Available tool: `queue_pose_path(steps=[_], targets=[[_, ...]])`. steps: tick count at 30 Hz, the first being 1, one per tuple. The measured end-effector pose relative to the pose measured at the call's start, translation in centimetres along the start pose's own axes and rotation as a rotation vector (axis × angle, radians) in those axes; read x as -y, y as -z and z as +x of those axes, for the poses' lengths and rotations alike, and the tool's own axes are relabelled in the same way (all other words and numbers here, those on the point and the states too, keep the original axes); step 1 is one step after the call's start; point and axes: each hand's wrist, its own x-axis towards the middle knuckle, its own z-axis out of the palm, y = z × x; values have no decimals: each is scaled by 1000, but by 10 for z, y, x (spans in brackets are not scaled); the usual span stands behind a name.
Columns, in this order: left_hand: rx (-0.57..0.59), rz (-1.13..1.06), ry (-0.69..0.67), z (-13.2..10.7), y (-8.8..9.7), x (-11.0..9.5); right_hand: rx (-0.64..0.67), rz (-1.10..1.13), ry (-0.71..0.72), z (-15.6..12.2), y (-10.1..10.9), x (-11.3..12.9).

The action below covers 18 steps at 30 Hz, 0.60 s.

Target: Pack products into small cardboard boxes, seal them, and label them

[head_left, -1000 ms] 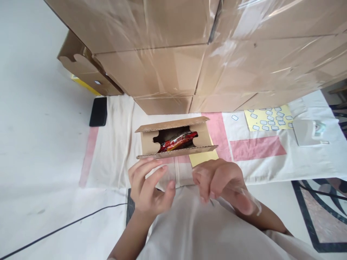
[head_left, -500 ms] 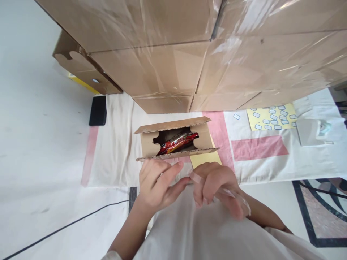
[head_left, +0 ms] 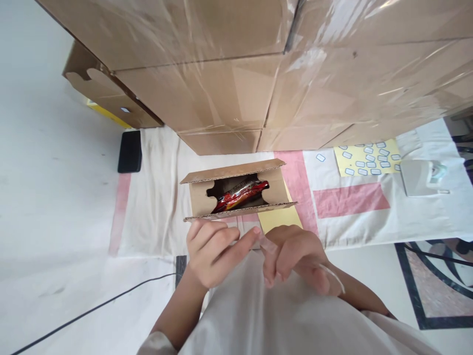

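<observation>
My left hand (head_left: 214,251) is closed, its fingertips pinching the loose end of a strip of clear tape (head_left: 268,243). My right hand (head_left: 295,256) is curled around the same tape, and a thin, curved clear edge sticks out past its lower side; whether that is a roll is hidden. Just beyond both hands stands a small cardboard box (head_left: 199,198) with its long flaps raised. Inside it lies a shiny red packet (head_left: 240,196). A yellow sheet (head_left: 279,219) shows partly under the box, near my right hand.
Large taped cartons (head_left: 207,93) form a wall behind the box. A black phone (head_left: 130,151) lies on the left of the cloth (head_left: 158,197). To the right are a yellow sheet of small labels (head_left: 365,158) and a white object (head_left: 423,177). Another open box (head_left: 99,93) stands at far left.
My left index finger has straightened toward the tape end, and the thumb has moved out of sight beneath it. The right hand keeps its hold; the view has shifted slightly.
</observation>
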Motion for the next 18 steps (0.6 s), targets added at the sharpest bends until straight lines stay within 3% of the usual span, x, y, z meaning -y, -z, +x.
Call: queue_pose_path(steps=[6, 12, 16, 18], targets=[[-60, 143, -42, -7, 15, 19, -21, -216, -2, -3, -2, 4], [-229, 295, -23, -10, 42, 56, 103, -475, 117, -7, 6, 6], [-352, 302, -84, -16, 58, 77, -62, -556, 235, 19, 18, 22], [-367, 287, -78, -18, 62, 79, -113, -754, 231, 40, 21, 30]])
